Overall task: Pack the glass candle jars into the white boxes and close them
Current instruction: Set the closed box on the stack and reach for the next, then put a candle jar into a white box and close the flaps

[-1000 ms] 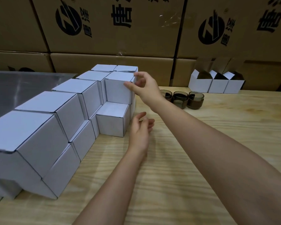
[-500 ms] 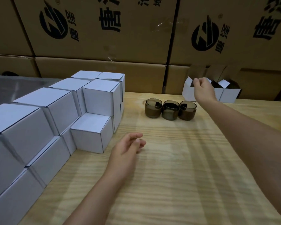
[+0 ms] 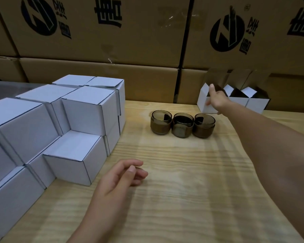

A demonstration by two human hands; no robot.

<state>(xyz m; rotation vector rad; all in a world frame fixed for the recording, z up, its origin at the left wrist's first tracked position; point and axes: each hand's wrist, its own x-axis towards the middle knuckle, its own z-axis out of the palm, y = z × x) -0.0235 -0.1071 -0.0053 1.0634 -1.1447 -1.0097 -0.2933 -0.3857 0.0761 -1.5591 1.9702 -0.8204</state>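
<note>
Brown cartons [image 3: 98, 41] printed with black logos wall off the back, their tops cut by the frame edge; a pale wooden table [image 3: 182, 199] runs up to them. The right hand [image 3: 219, 101] is stretched far out to a row of 3 open white boxes [image 3: 256, 106] at the far right. Its thumb [image 3: 211, 87] stands up against the top corner of the leftmost open box [image 3: 203, 106] and 1 fingertip touches that box's front wall, but the other fingers are hidden behind the hand and blurred, so whether it truly grips the box cannot be told. What the open boxes hold is lost in shadow.

3 glass jars [image 3: 182, 126] stand touching in a row just short of those fingers and to their left, well beyond the left hand [image 3: 123, 174], which is low over the table with fingers loosely curled and holding nothing. Left of its fingers rises a stepped stack of closed white boxes [image 3: 88, 109], partly cut off at the frame's left edge.
</note>
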